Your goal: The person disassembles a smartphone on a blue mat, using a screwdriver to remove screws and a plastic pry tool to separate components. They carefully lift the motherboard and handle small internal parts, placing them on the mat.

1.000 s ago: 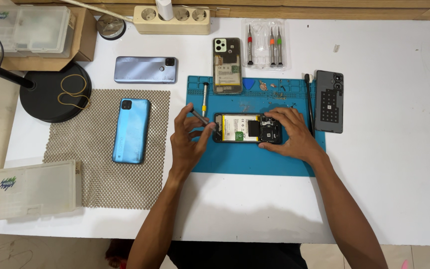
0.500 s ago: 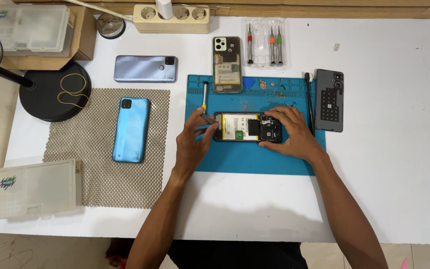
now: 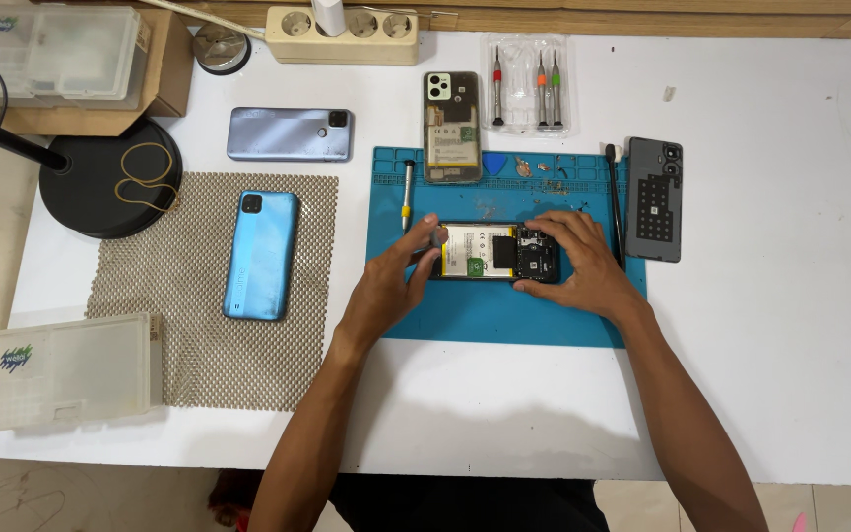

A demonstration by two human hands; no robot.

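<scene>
— Where's the opened phone (image 3: 492, 252)?

— Lying flat, long side across, on the blue work mat (image 3: 504, 315), its back off and the battery showing.

— And the hands?

— The left hand (image 3: 393, 286) pinches the phone's left end, thumb and fingers closed on the edge. The right hand (image 3: 583, 266) covers the right end, fingertips pressed on the dark board section (whether it grips the edge, I cannot tell).

— What lies around?

— A yellow-handled screwdriver (image 3: 407, 195) just beside the left hand; a clear-backed phone (image 3: 451, 128) at the mat's top edge; a grey back cover (image 3: 654, 199) right of the mat; a blue phone (image 3: 262, 255) on the mesh pad (image 3: 189, 335).
</scene>
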